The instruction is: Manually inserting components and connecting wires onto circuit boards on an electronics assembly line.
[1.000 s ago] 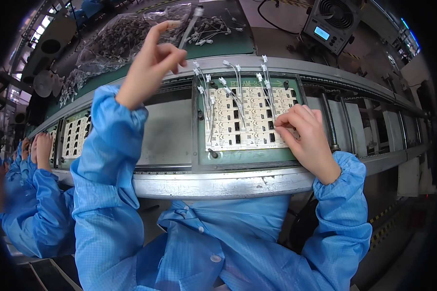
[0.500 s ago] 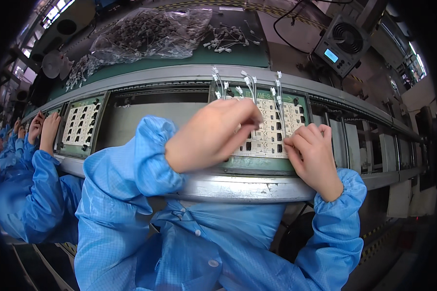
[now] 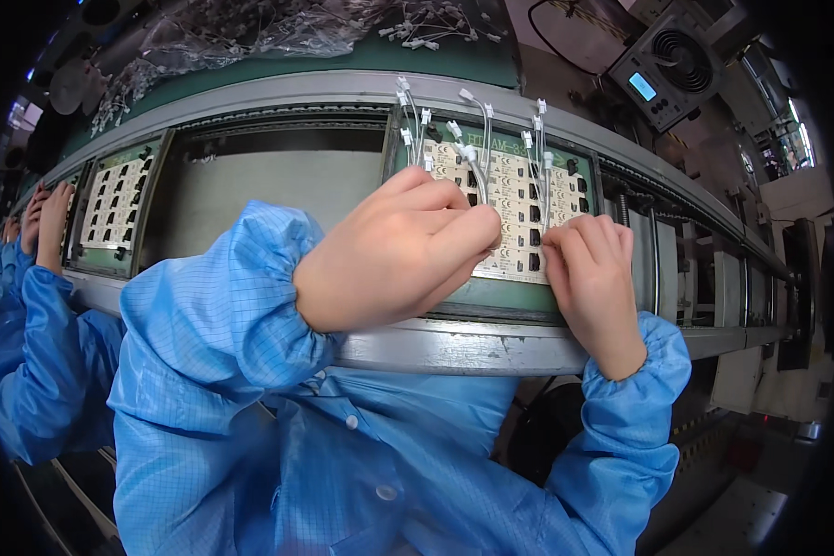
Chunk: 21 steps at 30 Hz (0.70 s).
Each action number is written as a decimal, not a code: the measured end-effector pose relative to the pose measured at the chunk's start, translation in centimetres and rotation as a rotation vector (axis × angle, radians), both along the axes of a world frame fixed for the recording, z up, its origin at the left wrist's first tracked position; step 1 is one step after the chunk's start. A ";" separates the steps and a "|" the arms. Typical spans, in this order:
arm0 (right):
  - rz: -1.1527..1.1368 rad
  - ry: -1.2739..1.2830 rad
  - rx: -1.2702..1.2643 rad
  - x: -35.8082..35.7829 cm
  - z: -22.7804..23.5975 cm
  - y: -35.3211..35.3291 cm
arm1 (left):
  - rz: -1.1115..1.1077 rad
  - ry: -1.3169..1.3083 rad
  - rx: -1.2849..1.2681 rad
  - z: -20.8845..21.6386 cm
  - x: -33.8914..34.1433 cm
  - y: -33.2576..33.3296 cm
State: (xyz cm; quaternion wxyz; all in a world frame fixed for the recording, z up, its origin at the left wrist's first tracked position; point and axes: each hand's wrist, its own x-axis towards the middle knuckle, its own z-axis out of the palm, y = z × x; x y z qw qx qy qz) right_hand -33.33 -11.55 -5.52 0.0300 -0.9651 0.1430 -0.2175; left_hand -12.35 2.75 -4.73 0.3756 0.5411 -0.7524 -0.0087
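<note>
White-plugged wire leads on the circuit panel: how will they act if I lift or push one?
The white-plugged wire leads will probably flex, since they look thin and curved. Each seems light, being slim with small plugs. Pushed, they might tangle, as several cluster on the circuit panel.

cream boards (image 3: pixel 511 188) — checked blue sleeves (image 3: pixel 199 343)
</note>
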 end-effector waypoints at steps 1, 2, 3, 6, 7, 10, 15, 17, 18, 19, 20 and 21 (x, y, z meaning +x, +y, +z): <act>-0.018 -0.014 -0.058 0.1 0.1 0.5 | 0.007 -0.002 -0.021 0.1 0.1 0.3; -0.013 -0.008 -0.064 0.1 0.3 0.6 | 0.015 -0.004 -0.042 0.1 0.1 0.5; -0.010 0.002 -0.035 0.1 0.6 0.7 | 0.020 0.001 -0.049 0.1 0.2 0.6; 0.013 0.066 0.089 -0.4 1.4 -0.2 | -0.006 -0.045 -0.022 -0.3 0.1 0.3; 0.030 0.114 0.174 -0.4 1.8 -0.5 | -0.001 -0.046 -0.036 -0.4 0.1 0.2; 0.058 0.221 0.291 -0.9 3.3 -0.7 | 0.060 -0.058 -0.058 -0.5 -0.5 0.1; 0.205 0.216 0.437 5.8 5.7 -7.3 | 0.192 -0.296 -0.147 -0.7 -2.9 0.6; 0.090 0.029 0.269 11.6 4.7 -10.5 | 0.170 -0.334 -0.202 -0.7 -3.1 0.2; 0.034 0.002 0.025 14.2 3.5 -12.7 | 0.145 -0.302 -0.202 -0.9 -3.0 -0.1; -0.090 0.062 -0.111 16.5 2.9 -13.4 | 0.124 -0.271 -0.204 -0.9 -2.9 -0.5; -0.227 0.126 -0.244 18.2 2.2 -14.4 | 0.103 -0.280 -0.216 -1.2 -2.7 -0.9; -0.168 0.101 -0.215 20.4 1.3 -15.4 | 0.147 -0.264 -0.201 -1.3 -2.3 -0.7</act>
